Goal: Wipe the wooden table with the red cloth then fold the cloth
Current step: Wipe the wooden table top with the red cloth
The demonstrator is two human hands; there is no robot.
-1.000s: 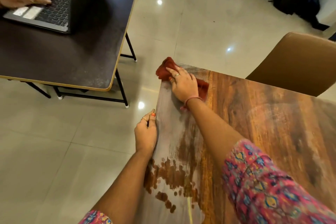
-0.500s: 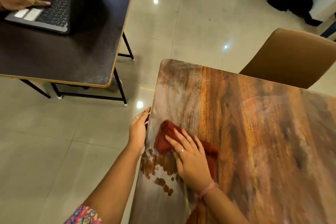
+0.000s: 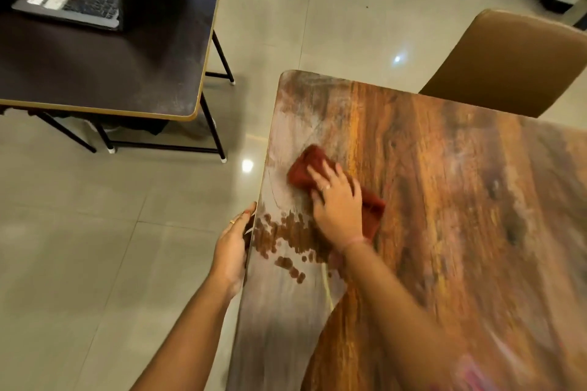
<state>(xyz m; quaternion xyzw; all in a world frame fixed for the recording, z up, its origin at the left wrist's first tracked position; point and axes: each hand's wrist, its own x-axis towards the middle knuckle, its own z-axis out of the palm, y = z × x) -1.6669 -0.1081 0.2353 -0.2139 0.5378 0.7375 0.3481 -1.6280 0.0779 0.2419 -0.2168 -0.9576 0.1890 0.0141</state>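
Note:
The wooden table (image 3: 444, 200) fills the right half of the head view, its left edge running down the middle. A bunched red cloth (image 3: 305, 168) lies on it near that edge, with my right hand (image 3: 336, 203) pressed flat on top, fingers spread over the fabric. Part of the cloth sticks out beyond the fingertips and to the right of the palm. My left hand (image 3: 233, 247) grips the table's left edge, thumb on top. Dark blotches (image 3: 282, 235) mark the surface between the two hands.
A dark table (image 3: 95, 67) with black legs stands at the upper left; another person's hands type on a laptop (image 3: 79, 0) there. A tan chair back (image 3: 508, 63) rises behind the wooden table's far edge. Glossy tiled floor (image 3: 95, 232) lies between the tables.
My right hand swept the cloth from the far left corner down toward me, then back a little away along the left edge. My left hand has stayed on the edge.

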